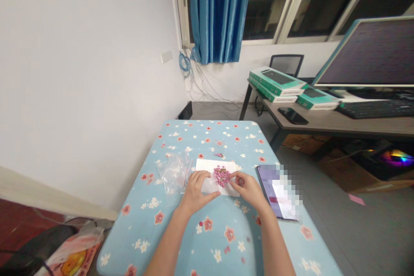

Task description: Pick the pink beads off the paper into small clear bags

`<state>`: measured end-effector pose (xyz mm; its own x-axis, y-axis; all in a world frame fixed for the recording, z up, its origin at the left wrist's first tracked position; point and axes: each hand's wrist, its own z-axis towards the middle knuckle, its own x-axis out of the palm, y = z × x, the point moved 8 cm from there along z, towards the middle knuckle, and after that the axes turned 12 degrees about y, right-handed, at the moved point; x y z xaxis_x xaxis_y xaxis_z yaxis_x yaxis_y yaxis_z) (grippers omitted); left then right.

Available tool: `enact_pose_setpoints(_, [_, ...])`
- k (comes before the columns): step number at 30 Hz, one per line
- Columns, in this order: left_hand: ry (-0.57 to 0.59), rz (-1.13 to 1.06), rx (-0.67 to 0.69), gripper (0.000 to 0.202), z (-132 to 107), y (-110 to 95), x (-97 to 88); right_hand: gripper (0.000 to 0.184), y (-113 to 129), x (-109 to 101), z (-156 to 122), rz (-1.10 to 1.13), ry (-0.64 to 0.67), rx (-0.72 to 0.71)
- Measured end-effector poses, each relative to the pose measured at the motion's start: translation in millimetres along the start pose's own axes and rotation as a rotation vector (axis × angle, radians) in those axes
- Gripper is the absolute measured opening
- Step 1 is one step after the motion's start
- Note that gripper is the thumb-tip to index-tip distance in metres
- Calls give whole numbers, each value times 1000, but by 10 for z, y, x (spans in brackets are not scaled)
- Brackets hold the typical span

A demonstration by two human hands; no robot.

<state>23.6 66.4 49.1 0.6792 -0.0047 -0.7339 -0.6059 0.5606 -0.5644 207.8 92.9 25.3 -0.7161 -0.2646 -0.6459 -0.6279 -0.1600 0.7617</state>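
A small heap of pink beads (221,176) lies on a white sheet of paper (202,164) on the table, with a few brownish pieces among them. To the left of the heap, my left hand (197,192) rests over the paper, its thumb spread well away from its bent fingers. My right hand (247,186) is at the heap's right edge with its fingers curled and tips close together at the beads; what they pinch, if anything, is too small to make out. A crumpled clear plastic bag (174,172) lies beside my left hand.
The table has a blue flowered cover (181,142). Several loose beads (219,155) lie behind the paper, others nearer me. A partly blurred phone (271,198) lies right of my right hand. Beyond stands a desk (310,126) with keyboard boxes (274,79) and a monitor (371,56).
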Motion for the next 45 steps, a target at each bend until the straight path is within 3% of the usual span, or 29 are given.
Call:
enact_pose_setpoints(9, [-9, -5, -11, 43, 3, 17, -13, 23, -105, 22, 5, -188, 44, 87])
enact_pose_setpoints(29, [-2, 1, -8, 44, 1, 11, -11, 20, -110, 8, 19, -189, 26, 89])
enact_pose_setpoints(33, [-4, 0, -1, 44, 2, 9, -10, 22, -73, -4, 21, -66, 2, 34])
enact_pose_setpoints(37, [-17, -7, 19, 44, -1, -15, -13, 25, 36, 33, 27, 207, -10, -57])
enact_pose_setpoints(45, [-36, -16, 33, 44, -3, -60, -39, 26, 228, 289, 71, 480, 115, -121])
